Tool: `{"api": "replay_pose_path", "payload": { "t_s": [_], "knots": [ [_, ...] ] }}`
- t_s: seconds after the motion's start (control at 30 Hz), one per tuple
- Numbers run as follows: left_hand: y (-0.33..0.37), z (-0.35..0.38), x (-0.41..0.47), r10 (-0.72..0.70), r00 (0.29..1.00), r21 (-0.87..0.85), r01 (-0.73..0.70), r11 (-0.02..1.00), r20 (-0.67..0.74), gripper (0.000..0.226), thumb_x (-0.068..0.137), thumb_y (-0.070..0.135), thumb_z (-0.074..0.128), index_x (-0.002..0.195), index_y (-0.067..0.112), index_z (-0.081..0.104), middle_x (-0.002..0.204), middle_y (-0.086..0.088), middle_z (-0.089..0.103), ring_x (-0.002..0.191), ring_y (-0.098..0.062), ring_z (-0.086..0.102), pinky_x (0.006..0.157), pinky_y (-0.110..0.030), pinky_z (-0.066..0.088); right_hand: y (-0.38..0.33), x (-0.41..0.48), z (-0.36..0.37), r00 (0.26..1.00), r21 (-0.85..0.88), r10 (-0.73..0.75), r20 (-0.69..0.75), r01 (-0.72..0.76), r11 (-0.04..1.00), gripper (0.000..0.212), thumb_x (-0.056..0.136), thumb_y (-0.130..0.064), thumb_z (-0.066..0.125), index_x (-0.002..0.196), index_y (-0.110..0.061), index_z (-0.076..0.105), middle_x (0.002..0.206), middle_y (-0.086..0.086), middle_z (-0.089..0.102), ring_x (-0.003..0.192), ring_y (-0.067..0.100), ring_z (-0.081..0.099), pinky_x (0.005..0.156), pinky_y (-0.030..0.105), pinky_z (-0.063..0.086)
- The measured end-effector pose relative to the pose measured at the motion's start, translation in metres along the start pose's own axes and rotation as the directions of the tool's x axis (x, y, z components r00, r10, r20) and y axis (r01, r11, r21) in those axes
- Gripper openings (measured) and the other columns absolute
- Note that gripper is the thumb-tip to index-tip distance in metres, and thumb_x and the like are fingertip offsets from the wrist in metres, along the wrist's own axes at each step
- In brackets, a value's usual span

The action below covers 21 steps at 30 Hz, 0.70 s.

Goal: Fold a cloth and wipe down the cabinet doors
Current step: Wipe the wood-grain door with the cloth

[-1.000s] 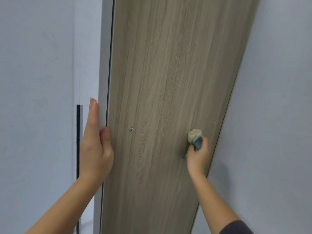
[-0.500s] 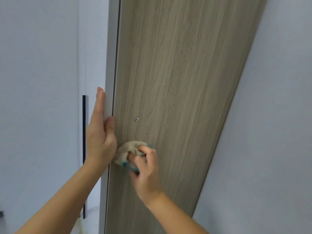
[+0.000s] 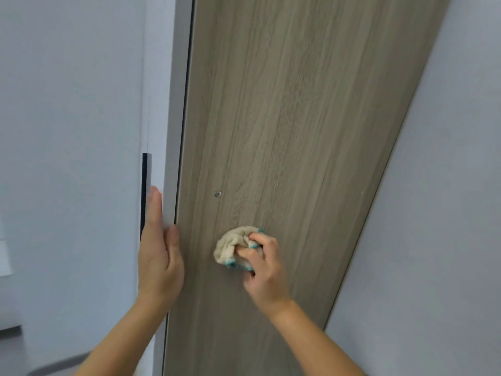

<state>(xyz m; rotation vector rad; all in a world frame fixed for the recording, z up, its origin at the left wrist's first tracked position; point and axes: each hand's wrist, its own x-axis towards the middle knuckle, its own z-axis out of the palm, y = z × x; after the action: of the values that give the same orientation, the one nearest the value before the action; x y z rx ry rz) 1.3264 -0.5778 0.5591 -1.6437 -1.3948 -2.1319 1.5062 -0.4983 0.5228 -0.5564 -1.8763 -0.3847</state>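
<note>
Cabinet door (image 3: pixel 298 131): tall wood-grain panel, swung open, with a pale edge band (image 3: pixel 176 131) down its left side. A small screw (image 3: pixel 217 193) sits just above the right-hand fingers (image 3: pixel 245 251).

Cloth (image 3: pixel 230 246): cream with teal trim, bunched into a wad rather than a flat fold. It is pressed against the door face, under and just left of the right-hand fingers.

Right hand (image 3: pixel 264 264): fingers curled tight round the cloth, holding it to the wood at mid-panel.

Left hand (image 3: pixel 160 256): fingers straight along the far side of the edge band, thumb on the wood side, clasping the door edge between them. A dark strip (image 3: pixel 144 185) lies just left of those fingers; what it is cannot be told.

Step, judged: wiping under way; the panel above the fingers probably remains to be done.

Risks, judged:
- the wad gives little contact, so it may leave streaks or missed bands
- an upward stroke may snag the cloth on the screw
- hard pressure may swing the door if the left clasp slackens
- the left thumb lies in the wiping path
</note>
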Motion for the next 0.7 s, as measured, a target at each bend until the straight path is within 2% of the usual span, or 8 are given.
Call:
{"api": "replay_pose_path", "payload": {
  "t_s": [0.1, 0.17, 0.23, 0.3, 0.4, 0.53, 0.6, 0.7],
  "knots": [
    [-0.003, 0.001, -0.004, -0.025, 1.000, 0.023, 0.025, 0.999, -0.004, 0.059, 0.097, 0.021, 0.028, 0.148, 0.042, 0.007, 0.156, 0.025, 0.014, 0.144, 0.001, 0.016, 0.116, -0.020, 0.018, 0.037, -0.002, -0.017, 0.987, -0.046, 0.150, -0.062, -0.153, 0.987, 0.037, 0.068, 0.005, 0.055, 0.098, -0.016, 0.053, 0.118, 0.008, 0.045, 0.104, 0.020, 0.050, 0.095, 0.015, 0.039],
    [-0.004, 0.002, -0.005, -0.030, 0.999, 0.036, 0.031, 0.999, -0.017, 0.059, 0.096, 0.022, 0.028, 0.148, 0.041, 0.008, 0.154, 0.030, 0.014, 0.142, 0.005, 0.016, 0.114, -0.015, 0.018, 0.068, -0.004, -0.029, 0.946, -0.047, 0.295, -0.133, -0.304, 0.952, 0.042, 0.064, 0.009, 0.055, 0.100, -0.013, 0.054, 0.118, 0.015, 0.048, 0.108, 0.023, 0.049, 0.101, 0.011, 0.032],
    [-0.004, 0.004, -0.005, -0.042, 0.999, 0.048, 0.044, 0.998, -0.034, 0.059, 0.096, 0.023, 0.028, 0.148, 0.043, 0.009, 0.152, 0.032, 0.016, 0.140, 0.009, 0.017, 0.111, -0.007, 0.018, 0.101, -0.002, -0.044, 0.891, -0.054, 0.410, -0.195, -0.427, 0.903, 0.040, 0.065, 0.015, 0.055, 0.102, -0.001, 0.057, 0.116, 0.024, 0.050, 0.108, 0.027, 0.048, 0.100, 0.013, 0.032],
    [-0.004, 0.005, -0.004, -0.052, 0.998, 0.054, 0.055, 0.997, -0.043, 0.060, 0.095, 0.023, 0.028, 0.147, 0.046, 0.009, 0.152, 0.031, 0.018, 0.138, 0.012, 0.019, 0.107, -0.003, 0.019, 0.133, 0.000, -0.058, 0.808, -0.052, 0.527, -0.263, -0.558, 0.829, 0.035, 0.069, 0.022, 0.056, 0.102, 0.009, 0.057, 0.112, 0.029, 0.052, 0.105, 0.032, 0.050, 0.093, 0.017, 0.032],
    [-0.007, 0.006, -0.006, -0.057, 0.997, 0.062, 0.060, 0.996, -0.051, 0.059, 0.095, 0.023, 0.028, 0.149, 0.042, 0.011, 0.151, 0.031, 0.019, 0.136, 0.015, 0.020, 0.105, -0.001, 0.020, 0.167, 0.004, -0.074, 0.625, -0.012, 0.691, -0.363, -0.745, 0.667, 0.031, 0.077, 0.017, 0.057, 0.107, 0.010, 0.053, 0.110, 0.030, 0.053, 0.101, 0.041, 0.055, 0.086, 0.030, 0.037],
    [-0.010, 0.005, -0.006, -0.053, 0.998, 0.067, 0.056, 0.996, -0.045, 0.059, 0.096, 0.023, 0.028, 0.150, 0.036, 0.012, 0.151, 0.031, 0.019, 0.136, 0.016, 0.019, 0.105, -0.001, 0.019, 0.196, 0.006, -0.081, 0.489, -0.018, 0.784, -0.382, -0.852, 0.523, 0.036, 0.081, 0.010, 0.053, 0.117, 0.004, 0.054, 0.115, 0.022, 0.056, 0.105, 0.034, 0.055, 0.086, 0.033, 0.042],
    [-0.009, 0.006, -0.006, -0.045, 0.998, 0.065, 0.048, 0.997, -0.048, 0.059, 0.096, 0.023, 0.028, 0.150, 0.038, 0.012, 0.152, 0.028, 0.019, 0.138, 0.013, 0.019, 0.107, -0.003, 0.019, 0.206, 0.007, -0.084, 0.421, 0.001, 0.811, -0.405, -0.887, 0.461, 0.036, 0.078, 0.011, 0.052, 0.113, 0.003, 0.056, 0.111, 0.021, 0.059, 0.102, 0.035, 0.058, 0.085, 0.038, 0.047],
    [-0.009, 0.005, -0.005, -0.042, 0.998, 0.063, 0.045, 0.997, -0.040, 0.059, 0.096, 0.023, 0.028, 0.149, 0.042, 0.010, 0.153, 0.027, 0.019, 0.138, 0.011, 0.020, 0.108, -0.004, 0.019, 0.212, 0.006, -0.087, 0.356, 0.038, 0.843, -0.403, -0.914, 0.404, 0.038, 0.076, 0.015, 0.051, 0.110, 0.002, 0.057, 0.111, 0.020, 0.060, 0.100, 0.033, 0.059, 0.085, 0.037, 0.048]
  ]
}}
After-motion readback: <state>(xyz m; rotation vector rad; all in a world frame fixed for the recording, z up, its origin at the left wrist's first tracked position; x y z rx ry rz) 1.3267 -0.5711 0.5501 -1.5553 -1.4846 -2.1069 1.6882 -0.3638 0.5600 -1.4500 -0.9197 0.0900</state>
